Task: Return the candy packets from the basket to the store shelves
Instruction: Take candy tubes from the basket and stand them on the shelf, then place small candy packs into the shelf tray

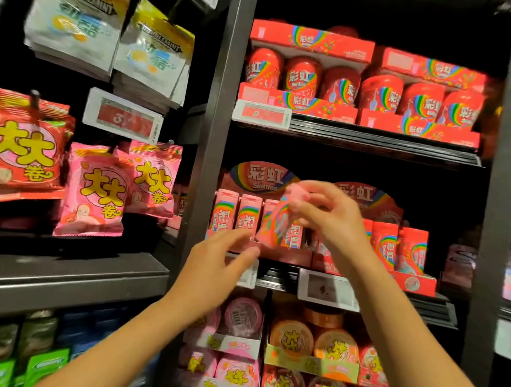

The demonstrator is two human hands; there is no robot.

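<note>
- Head view: the right hand (326, 216) is reaching up at centre frame, its fingers pinching the top of a pink candy packet (276, 225), which is hanging tilted in front of the row of pink Skittles packs (236, 211) on the middle shelf (275, 275)
- The packet is blurred, so its print is not readable; its lower end is overlapping the front of the row, and whether it is touching the packs cannot be told
- The left hand (217, 267) is stretching forward just below and left of the packet, fingers straight and spread, holding nothing, its fingertips lying over the front lip of the pink tray (286, 254)
- Red Skittles packs (398, 248) are standing to the right of the pink ones on the same shelf
- Red Skittles tubs (301, 75) are sitting in display boxes on the upper shelf, upper right of the frame
- Pink and red bubble tape bags (97, 191) are hanging on hooks at the left, with white gum pouches (76, 20) hanging above them
- Round bubble tape cases (292, 338) are filling the shelf at the bottom centre
</note>
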